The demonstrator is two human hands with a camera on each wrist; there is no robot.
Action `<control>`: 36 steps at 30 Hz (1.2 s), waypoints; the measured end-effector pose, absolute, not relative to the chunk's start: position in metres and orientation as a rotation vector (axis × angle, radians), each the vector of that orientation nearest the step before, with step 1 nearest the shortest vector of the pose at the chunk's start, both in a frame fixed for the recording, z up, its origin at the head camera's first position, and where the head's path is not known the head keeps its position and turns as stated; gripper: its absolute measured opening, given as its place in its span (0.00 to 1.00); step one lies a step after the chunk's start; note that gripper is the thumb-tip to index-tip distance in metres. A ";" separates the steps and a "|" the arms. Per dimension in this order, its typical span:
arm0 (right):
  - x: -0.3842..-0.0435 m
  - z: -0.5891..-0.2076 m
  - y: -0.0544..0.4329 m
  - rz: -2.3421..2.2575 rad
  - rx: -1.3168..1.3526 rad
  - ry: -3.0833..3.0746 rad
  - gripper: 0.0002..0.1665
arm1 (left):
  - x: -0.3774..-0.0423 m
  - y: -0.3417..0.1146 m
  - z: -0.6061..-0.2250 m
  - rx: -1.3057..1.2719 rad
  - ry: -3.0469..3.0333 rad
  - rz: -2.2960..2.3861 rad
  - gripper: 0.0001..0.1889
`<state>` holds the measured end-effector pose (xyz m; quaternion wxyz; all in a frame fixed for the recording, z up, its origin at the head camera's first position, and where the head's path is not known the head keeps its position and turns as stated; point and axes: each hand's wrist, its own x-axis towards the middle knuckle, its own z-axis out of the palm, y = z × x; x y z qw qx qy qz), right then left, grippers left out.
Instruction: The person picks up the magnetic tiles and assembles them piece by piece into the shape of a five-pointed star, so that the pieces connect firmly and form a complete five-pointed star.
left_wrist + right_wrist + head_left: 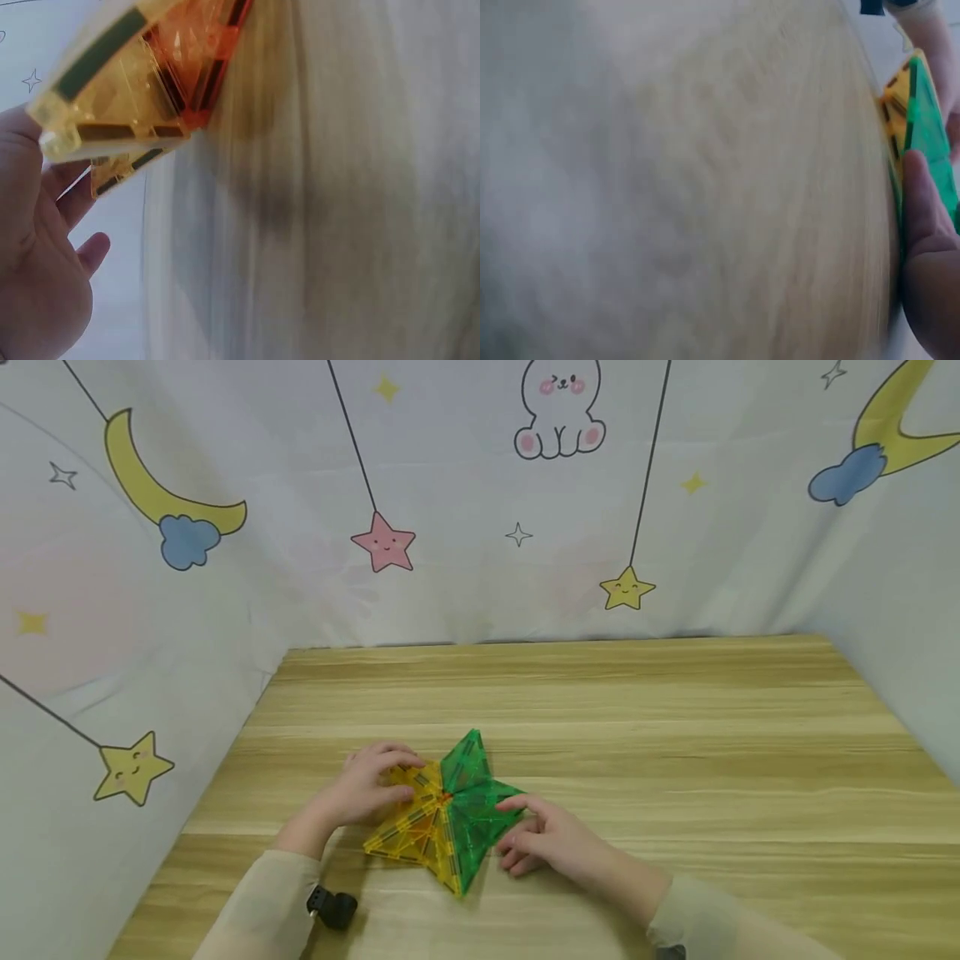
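Note:
On the wooden table lies a star-shaped model of translucent magnetic tiles (pixel 468 835), yellow on its left half and green on its right. Its points rise to a raised middle, where a little orange shows. My left hand (pixel 378 782) holds the left yellow point, fingers on the far side and thumb on the near side. Across from it, my right hand (pixel 543 843) holds the right green point between index finger and thumb. Yellow and orange-red tiles (pixel 124 90) show close up in the left wrist view. In the right wrist view, the thumb lies along a green tile (pixel 928 120).
The wooden tabletop (pixel 675 735) stretches around the star. A white cloth (pixel 465 602) printed with stars, moons and a bear hangs behind and at the sides. A small black device (pixel 333 907) is at the left sleeve.

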<state>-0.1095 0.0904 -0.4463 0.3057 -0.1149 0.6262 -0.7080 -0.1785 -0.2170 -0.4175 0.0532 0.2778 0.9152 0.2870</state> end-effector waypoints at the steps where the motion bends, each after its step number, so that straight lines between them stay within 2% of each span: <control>1: -0.111 -0.446 0.093 -1.868 -0.302 1.677 0.26 | -0.180 -0.218 -0.418 0.845 2.787 0.873 0.17; 11: -0.122 -0.447 0.105 -1.847 -0.333 1.877 0.24 | -0.186 -0.217 -0.421 0.766 2.711 1.013 0.14; 25: -0.124 -0.447 0.131 -1.760 -0.311 2.105 0.19 | -0.196 -0.187 -0.426 0.843 2.659 1.037 0.13; 36: -0.129 -0.446 0.159 -1.818 -0.246 2.101 0.22 | -0.195 -0.162 -0.425 0.869 2.608 1.050 0.12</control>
